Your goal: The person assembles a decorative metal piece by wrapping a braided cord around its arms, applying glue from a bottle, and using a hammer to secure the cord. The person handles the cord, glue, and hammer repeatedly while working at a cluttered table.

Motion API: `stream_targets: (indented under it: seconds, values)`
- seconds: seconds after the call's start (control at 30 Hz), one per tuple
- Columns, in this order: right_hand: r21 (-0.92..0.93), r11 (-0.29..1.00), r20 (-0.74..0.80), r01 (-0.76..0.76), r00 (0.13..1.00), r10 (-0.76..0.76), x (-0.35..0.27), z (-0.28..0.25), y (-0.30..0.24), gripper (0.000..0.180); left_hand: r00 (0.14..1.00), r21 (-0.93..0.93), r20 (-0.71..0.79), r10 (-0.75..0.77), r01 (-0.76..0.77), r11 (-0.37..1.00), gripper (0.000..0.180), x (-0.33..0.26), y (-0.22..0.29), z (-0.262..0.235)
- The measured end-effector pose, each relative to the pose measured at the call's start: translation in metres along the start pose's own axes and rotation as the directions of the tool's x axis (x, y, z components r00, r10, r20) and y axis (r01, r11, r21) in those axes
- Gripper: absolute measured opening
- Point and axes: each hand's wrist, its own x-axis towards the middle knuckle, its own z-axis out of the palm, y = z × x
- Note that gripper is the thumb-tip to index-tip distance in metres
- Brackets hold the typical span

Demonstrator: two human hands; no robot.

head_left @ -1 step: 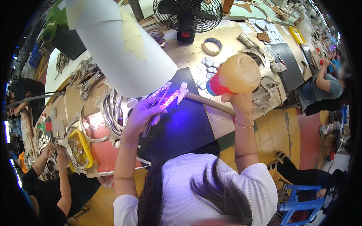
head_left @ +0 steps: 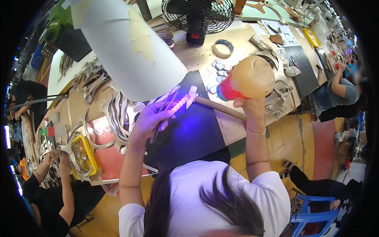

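Observation:
My left hand (head_left: 152, 120) is closed on braided straps (head_left: 179, 103), which are lit violet under a large white tube (head_left: 130, 51). Their dark ends hang below the fingers. In my right hand (head_left: 246, 103) is a squeeze bottle (head_left: 252, 77) with amber-coloured contents. It is tipped, its red and blue nozzle end pointing down and left, a short way right of the straps. A wooden-handled hammer (head_left: 221, 107) lies between the hands, its head on a black mat (head_left: 189, 138). Several grey-white oval pieces (head_left: 218, 70) sit just beyond the bottle's nozzle end.
A tape roll (head_left: 223, 48) and a black fan (head_left: 197, 17) stand farther back. Curved pale strips (head_left: 118, 114) and a yellow tray (head_left: 89, 154) lie to the left, where another person's hands (head_left: 57, 158) work. A blue stool (head_left: 314, 215) is at lower right.

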Motion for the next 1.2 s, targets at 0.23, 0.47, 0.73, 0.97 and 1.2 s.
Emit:
stream_targets:
  seconds: [0.23,0.47,0.73,0.97,1.2]
  values:
    - [-0.122,0.99,-0.262,0.067,0.96,-0.097,0.0,0.004,0.003,0.094,0.997,0.046,0.026,0.068,-0.069,0.997,0.022,-0.009,0.012,0.011]
    - [-0.155,0.986,-0.384,0.057,0.916,-0.114,-0.001,-0.005,-0.012,0.1,0.993,0.106,-0.003,0.12,-0.119,0.987,0.025,-0.016,0.012,0.015]
    - [-0.193,0.959,-0.211,0.209,0.945,-0.248,0.007,0.0,-0.037,0.095,0.997,-0.011,-0.046,0.063,-0.064,0.998,0.03,-0.005,-0.004,0.011]
    - [-0.472,0.874,0.055,0.116,0.993,-0.102,-0.008,-0.001,-0.029,0.086,0.999,-0.027,0.019,-0.03,0.031,0.999,0.026,-0.003,-0.024,0.007]
    - [-0.457,0.861,0.337,0.222,0.939,-0.064,-0.011,0.019,-0.047,0.076,0.999,-0.017,0.035,-0.014,0.014,1.0,0.027,-0.003,-0.027,0.008]
